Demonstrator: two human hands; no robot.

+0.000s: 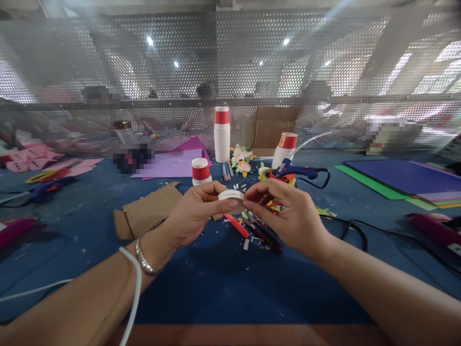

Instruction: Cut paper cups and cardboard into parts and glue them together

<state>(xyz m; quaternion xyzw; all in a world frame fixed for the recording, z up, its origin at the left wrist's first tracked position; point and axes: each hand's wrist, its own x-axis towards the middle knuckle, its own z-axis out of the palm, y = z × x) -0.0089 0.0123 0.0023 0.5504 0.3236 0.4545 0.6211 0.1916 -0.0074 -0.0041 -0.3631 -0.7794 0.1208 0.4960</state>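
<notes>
My left hand (pixel 196 211) pinches a round white paper piece with a raised rim (pixel 231 194), which looks like the end of a paper cup. Something orange shows between the left fingers, partly hidden. At the piece's right edge, the thumb and forefinger of my right hand (pixel 288 211) are closed on it. Below the hands lie an orange-red pen-like tool (pixel 236 226), dark-handled scissors (pixel 264 236) and scattered paper scraps. Just behind the left hand stands a short red and white paper cup stack (pixel 200 171).
A tall cup stack (pixel 222 139) and more cups (pixel 284 149) stand farther back. A blue glue gun (pixel 298 170) with a black cable lies behind my right hand. Cardboard (pixel 151 209) is at left, coloured sheets (pixel 406 178) at right. A white cable (pixel 135 293) crosses my left forearm.
</notes>
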